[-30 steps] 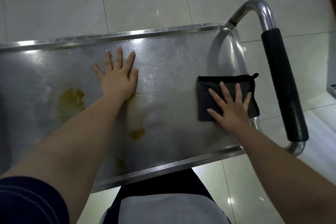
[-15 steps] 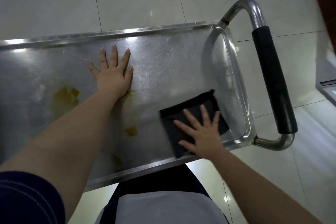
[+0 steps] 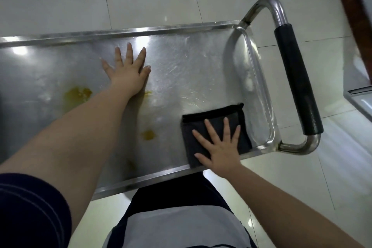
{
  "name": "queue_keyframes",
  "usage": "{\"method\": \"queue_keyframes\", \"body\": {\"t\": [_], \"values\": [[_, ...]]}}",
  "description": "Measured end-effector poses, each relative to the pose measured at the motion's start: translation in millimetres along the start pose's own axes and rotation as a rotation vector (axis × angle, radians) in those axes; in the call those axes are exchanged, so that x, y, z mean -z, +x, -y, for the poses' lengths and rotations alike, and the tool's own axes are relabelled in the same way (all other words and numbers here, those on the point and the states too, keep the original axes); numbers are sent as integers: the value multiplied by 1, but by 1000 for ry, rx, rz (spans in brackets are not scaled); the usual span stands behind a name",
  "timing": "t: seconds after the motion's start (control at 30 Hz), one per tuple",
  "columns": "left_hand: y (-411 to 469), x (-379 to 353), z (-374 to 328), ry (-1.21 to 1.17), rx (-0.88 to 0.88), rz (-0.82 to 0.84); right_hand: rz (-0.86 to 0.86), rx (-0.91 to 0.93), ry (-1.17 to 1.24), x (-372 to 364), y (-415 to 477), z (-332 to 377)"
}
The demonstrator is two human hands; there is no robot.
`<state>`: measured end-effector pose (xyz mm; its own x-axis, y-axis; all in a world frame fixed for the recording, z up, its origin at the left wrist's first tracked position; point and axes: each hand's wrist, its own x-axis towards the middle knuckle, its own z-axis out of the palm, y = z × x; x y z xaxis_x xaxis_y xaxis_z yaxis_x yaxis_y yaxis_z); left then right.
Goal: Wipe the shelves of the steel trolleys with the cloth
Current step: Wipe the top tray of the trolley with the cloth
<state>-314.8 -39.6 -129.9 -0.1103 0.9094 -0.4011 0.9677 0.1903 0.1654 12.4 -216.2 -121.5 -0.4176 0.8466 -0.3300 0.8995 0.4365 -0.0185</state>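
While the right hand [image 3: 220, 147] presses it, the cloth [image 3: 215, 119] lies flat — dark, folded square.

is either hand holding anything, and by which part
Nothing is gripped. The right hand presses flat on the near half of the cloth; the left hand rests flat on the shelf.

Service area, steel trolley [image 3: 191, 66], tiled floor [image 3: 151, 0]

Head-worn view, looking down, close range
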Motion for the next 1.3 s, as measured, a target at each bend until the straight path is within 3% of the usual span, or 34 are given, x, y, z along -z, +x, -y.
{"method": "queue_keyframes", "body": {"t": [0.2,0.33,0.43,0.8,0.97,1.13,1.3], "values": [[-49,-5,47,-144,-18,-155,-2,39,13,7,17,92],[-72,-12,112,-85,128,-234,-28,90,-15,8,16,85],[-78,-14,141,-7,179,-176,-30,168,-55,9,15,68],[-84,-20,141,-43,182,-155,-10,216,-17,8,47,126],[-84,-22,140,-62,176,-174,-84,73,31,44,167,124],[-82,-23,144,-67,164,-202,36,4,44,82,294,122],[-81,-23,145,-75,176,-198,32,79,2,75,259,124]]}}
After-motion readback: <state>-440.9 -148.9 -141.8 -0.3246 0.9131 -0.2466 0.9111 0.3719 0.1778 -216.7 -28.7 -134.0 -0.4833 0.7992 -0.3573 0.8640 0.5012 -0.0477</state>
